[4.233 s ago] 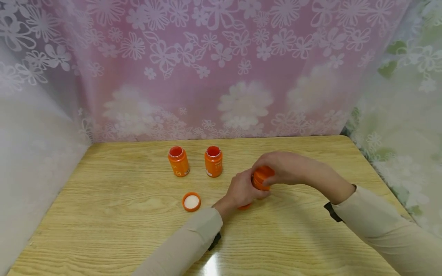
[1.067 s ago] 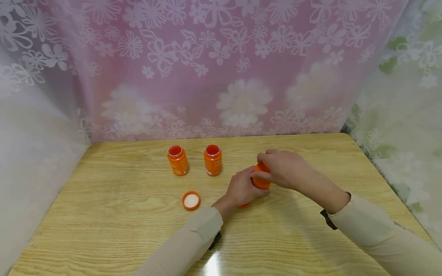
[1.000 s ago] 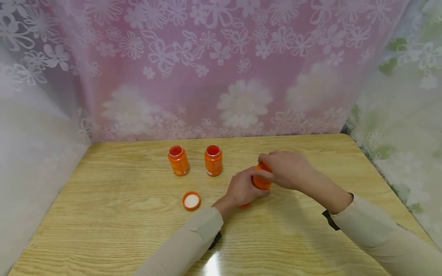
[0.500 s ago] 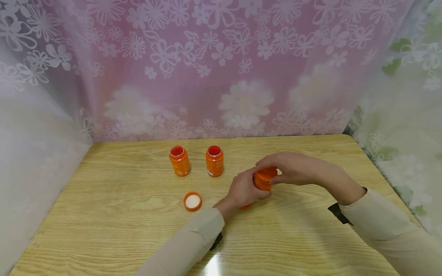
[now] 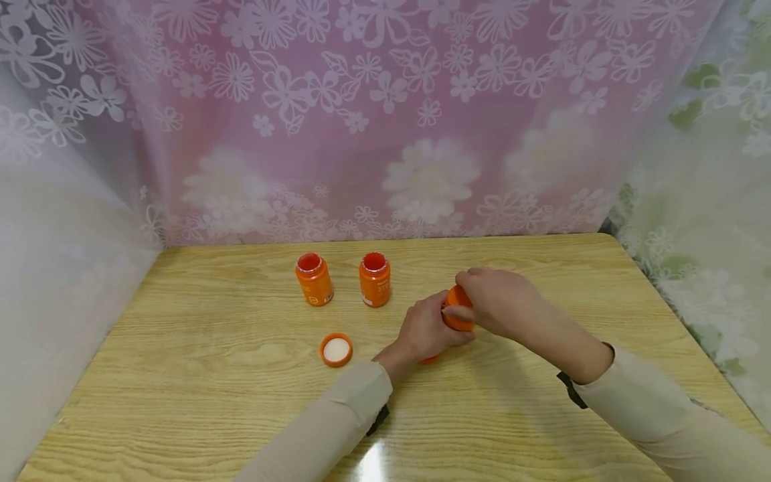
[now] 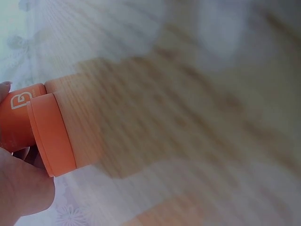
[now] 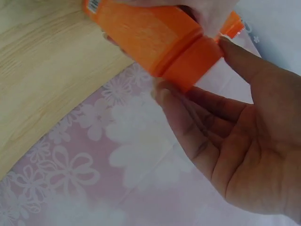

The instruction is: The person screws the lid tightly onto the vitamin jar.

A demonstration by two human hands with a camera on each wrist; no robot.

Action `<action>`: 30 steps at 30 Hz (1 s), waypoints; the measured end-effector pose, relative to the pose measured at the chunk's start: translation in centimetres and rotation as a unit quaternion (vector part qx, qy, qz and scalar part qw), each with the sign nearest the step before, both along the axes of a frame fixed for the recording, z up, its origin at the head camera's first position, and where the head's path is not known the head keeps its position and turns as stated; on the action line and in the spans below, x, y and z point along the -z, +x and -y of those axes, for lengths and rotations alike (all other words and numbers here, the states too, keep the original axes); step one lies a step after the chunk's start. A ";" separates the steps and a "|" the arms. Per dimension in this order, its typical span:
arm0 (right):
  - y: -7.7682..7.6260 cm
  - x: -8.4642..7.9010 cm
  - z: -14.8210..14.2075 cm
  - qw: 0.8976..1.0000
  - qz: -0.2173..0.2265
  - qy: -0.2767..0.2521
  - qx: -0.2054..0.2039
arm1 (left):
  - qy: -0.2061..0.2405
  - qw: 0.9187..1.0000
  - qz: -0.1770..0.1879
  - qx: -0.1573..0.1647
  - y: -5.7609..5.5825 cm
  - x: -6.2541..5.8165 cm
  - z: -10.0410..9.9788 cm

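One bottle (image 7: pixel 141 34): left hand (image 5: pixel 424 328) grips it, right hand (image 5: pixel 501 302) pinches its lid (image 7: pixel 194 64); a slack left grip could let it spin.

Curtains (image 5: pixel 361 127) (floral) screen the table (image 5: pixel 175 395), booth-like.

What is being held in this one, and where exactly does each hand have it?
A lidded orange bottle: the left hand grips it around the body, and the right hand pinches its orange lid by the sides.
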State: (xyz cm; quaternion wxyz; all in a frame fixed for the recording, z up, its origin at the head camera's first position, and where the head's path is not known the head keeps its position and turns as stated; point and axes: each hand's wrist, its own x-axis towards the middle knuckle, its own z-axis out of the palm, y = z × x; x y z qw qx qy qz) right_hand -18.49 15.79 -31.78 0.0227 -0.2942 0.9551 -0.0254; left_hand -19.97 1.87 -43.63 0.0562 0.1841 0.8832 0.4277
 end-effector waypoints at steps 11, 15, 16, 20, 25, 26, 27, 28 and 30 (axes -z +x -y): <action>-1.2 -1.1 -1.5 0.992 0.093 -0.020 -0.086 | -0.015 1.000 -0.005 -0.005 0.2 0.2 0.2; -1.4 -1.6 -1.7 0.977 0.144 -0.050 -0.148 | -0.017 1.000 -0.007 -0.007 0.3 0.2 0.1; -1.5 -1.6 -1.7 0.975 0.150 -0.051 -0.156 | -0.018 1.000 -0.010 -0.006 0.3 0.2 0.1; -1.8 -1.4 -1.5 0.972 0.154 -0.048 -0.172 | -0.019 1.000 -0.015 0.002 0.1 0.2 0.0; -2.0 -1.0 -1.4 0.977 0.125 -0.042 -0.169 | -0.013 1.000 -0.009 0.001 0.1 0.2 0.0; -2.0 -1.0 -1.3 0.979 0.118 -0.040 -0.162 | -0.011 1.000 -0.009 0.000 0.1 0.1 0.0; -1.9 -1.0 -1.2 0.981 0.112 -0.038 -0.152 | -0.011 1.000 -0.009 -0.001 0.1 0.1 0.0; -1.8 -1.0 -1.0 0.984 0.107 -0.035 -0.140 | -0.012 1.000 -0.008 -0.003 0.1 0.1 0.0; -1.5 -1.2 -0.6 0.989 0.101 -0.028 -0.108 | -0.014 1.000 -0.008 -0.004 0.0 0.1 0.0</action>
